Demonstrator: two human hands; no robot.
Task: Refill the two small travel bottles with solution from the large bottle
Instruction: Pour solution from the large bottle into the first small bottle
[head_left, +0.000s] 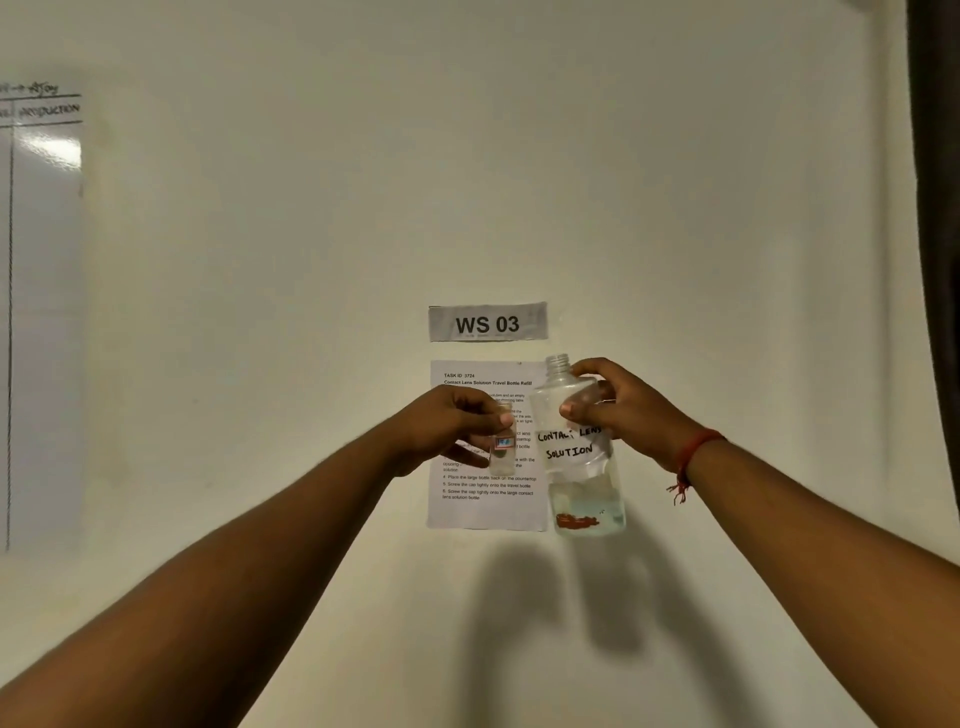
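- The right hand (618, 410) has its fingers and thumb curled round the shoulder of the large bottle (582, 452), held upright in the air at about 4 o'clock from the picture's centre
- That bottle is clear plastic, uncapped, its threaded neck bare, with a white label hand-lettered "CONTACT LENS SOLUTION"; liquid sits low in it
- The left hand (447, 426) pinches a small travel bottle (503, 441), just beside the large one at its 9 o'clock; clear, with a small red-edged sticker
- Behind them on the wall (260, 312) hang an instruction sheet (483, 499) and a "WS 03" sign (487, 323)
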